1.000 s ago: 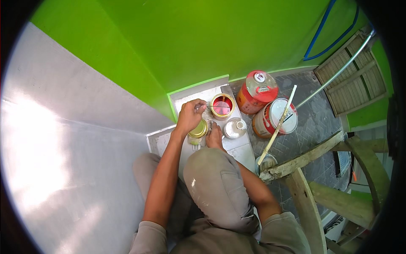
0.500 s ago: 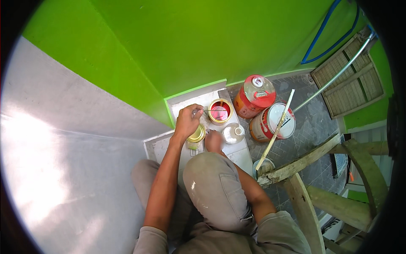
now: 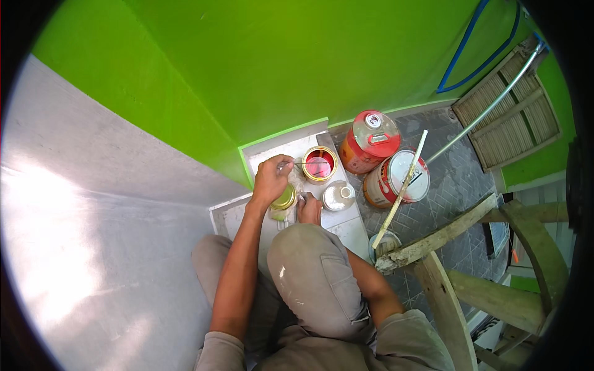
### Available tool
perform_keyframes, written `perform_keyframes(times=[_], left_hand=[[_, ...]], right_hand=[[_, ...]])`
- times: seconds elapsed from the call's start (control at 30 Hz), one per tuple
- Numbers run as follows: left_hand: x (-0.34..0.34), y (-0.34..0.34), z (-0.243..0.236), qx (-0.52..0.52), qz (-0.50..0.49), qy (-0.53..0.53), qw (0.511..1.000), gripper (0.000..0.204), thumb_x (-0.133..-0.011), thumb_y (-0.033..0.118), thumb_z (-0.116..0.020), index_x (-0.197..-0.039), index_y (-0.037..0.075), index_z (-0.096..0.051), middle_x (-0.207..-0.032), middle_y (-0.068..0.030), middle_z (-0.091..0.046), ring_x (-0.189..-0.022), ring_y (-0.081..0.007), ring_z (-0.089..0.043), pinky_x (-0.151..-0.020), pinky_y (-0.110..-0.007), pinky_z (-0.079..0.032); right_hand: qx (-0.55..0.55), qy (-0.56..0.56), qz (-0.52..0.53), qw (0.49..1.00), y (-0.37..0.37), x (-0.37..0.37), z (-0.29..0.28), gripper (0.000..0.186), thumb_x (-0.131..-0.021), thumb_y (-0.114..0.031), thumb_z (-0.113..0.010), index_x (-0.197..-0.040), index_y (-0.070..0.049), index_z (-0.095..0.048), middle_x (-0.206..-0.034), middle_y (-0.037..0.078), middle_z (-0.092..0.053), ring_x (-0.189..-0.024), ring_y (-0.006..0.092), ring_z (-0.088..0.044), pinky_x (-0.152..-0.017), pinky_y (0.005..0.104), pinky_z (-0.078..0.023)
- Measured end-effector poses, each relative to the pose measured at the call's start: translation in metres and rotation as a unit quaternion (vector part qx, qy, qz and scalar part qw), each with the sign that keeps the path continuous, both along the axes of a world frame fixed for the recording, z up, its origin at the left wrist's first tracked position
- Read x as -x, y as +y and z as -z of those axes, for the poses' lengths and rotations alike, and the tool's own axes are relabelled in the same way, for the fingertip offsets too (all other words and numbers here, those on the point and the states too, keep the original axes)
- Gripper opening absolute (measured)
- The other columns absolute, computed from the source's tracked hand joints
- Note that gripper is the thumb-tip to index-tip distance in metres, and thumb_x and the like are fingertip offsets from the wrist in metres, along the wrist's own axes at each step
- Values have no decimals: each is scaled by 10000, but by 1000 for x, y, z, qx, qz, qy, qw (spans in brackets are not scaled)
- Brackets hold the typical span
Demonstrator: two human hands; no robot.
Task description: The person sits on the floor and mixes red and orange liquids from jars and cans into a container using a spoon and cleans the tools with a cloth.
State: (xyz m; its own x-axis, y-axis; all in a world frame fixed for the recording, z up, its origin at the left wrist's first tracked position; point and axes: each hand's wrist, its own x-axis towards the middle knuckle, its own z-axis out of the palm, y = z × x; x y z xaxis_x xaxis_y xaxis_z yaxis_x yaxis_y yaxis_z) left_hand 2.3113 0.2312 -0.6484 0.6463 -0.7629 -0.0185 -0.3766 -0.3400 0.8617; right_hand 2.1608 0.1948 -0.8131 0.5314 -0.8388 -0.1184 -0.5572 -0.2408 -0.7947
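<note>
Where the green wall (image 3: 235, 68) meets the pale grey one (image 3: 117, 185), the work sits tucked into the corner, presumably to keep the containers out of the way of passing feet. Right side: a rough wooden frame (image 3: 436, 237) stands near; beyond, a slatted panel (image 3: 513, 133) leans by the wall, apparently stored there.

Tiled ledge (image 3: 349, 230) lies ahead of the raised knee (image 3: 309, 263); it looks chosen as a flat, firm base within easy reach. On the floor just beyond it, a red tin (image 3: 368, 145) and a white-lidded bucket (image 3: 391, 182), likely too bulky for the ledge. A pale stick (image 3: 405, 185) slants across the bucket lid.

Ledge group, close together: lidless can (image 3: 320, 182) at the far side, upright, red liquid (image 3: 317, 168) inside, probably uncovered for access; silvery bottle (image 3: 338, 196) just nearer; gold-lidded jar (image 3: 284, 199) to the left.

Hands near each other, not joined. Left hand (image 3: 271, 180): fingertips pinched on one end of a thin rod (image 3: 299, 163), whose other part reaches over the can mouth; end grip seems to spare the fingers from the red. Whether the rod touches liquid, cannot tell. Right hand (image 3: 310, 210): low, between jar and bottle, fingers curled; whether it grips anything, cannot tell.
</note>
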Motion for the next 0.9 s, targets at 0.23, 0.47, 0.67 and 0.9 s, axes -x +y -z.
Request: perform_keyframes(times=[0.23, 0.47, 0.67, 0.9], left_hand=[[1, 3, 1, -10, 19, -20, 1000, 201, -980, 153, -697, -1107, 12, -763, -1095, -223, -766, -989, -380, -740, -874, -442, -567], [3, 11, 5, -35, 46, -142, 988, 198, -923, 18, -650, -1083, 9, -766, -991, -203, -739, -891, -399, -710, -809, -457, -559], [3, 15, -8, -37, 45, -165, 985, 192, -915, 7, -634, -1047, 13, -773, -951, -212, -713, -883, -412, -696, -795, -472, -550], [-3, 33, -21, -40, -52, -184, 981, 159, -940, 39, -658, -1044, 2, -771, -971, -201, -731, -860, -395, -704, -781, -458, -552]], right_hand=[[6, -8, -70, 997, 18, 38, -75, 407, -918, -41, -637, -1290, 113, -582, -874, 382, -676, -852, 538, -703, -732, 570, -549], [-188, 28, -209, 959, 8, 96, -127, 467, -962, -80, -657, -1398, 67, -575, -918, 298, -736, -813, 346, -759, -704, 447, -561], [-234, -31, -246, 940, 7, 135, -135, 460, -971, -75, -660, -1404, 56, -579, -940, 271, -743, -821, 307, -751, -709, 419, -561], [-261, -54, -251, 931, 4, 149, -135, 451, -981, -69, -663, -1411, 44, -585, -966, 239, -750, -831, 260, -742, -715, 386, -560]])
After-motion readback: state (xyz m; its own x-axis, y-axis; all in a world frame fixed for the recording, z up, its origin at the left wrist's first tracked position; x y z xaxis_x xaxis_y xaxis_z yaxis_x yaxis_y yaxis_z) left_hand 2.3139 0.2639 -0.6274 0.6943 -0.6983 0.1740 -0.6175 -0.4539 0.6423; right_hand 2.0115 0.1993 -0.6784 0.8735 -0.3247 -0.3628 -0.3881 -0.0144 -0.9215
